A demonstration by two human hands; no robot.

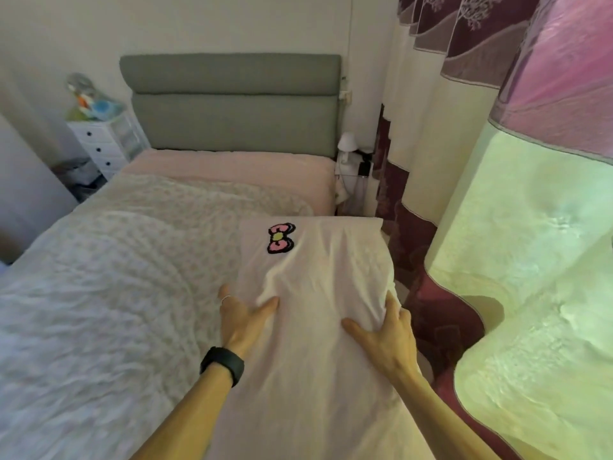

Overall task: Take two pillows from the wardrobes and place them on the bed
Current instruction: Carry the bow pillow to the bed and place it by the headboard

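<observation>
A long white pillow with a pink bow patch stretches away from me over the right edge of the bed. My left hand, with a ring and a black wristband, grips the pillow's left side, fingers tucked under and thumb on top. My right hand clutches its right side, bunching the cloth. I cannot tell whether the pillow rests on the bed or is held just above it. No second pillow or wardrobe is in view.
The bed has a white quilted cover, a pink sheet at its head and a grey padded headboard. A white drawer unit stands left of it, a small lamp on a stand right. Curtains hang close on my right.
</observation>
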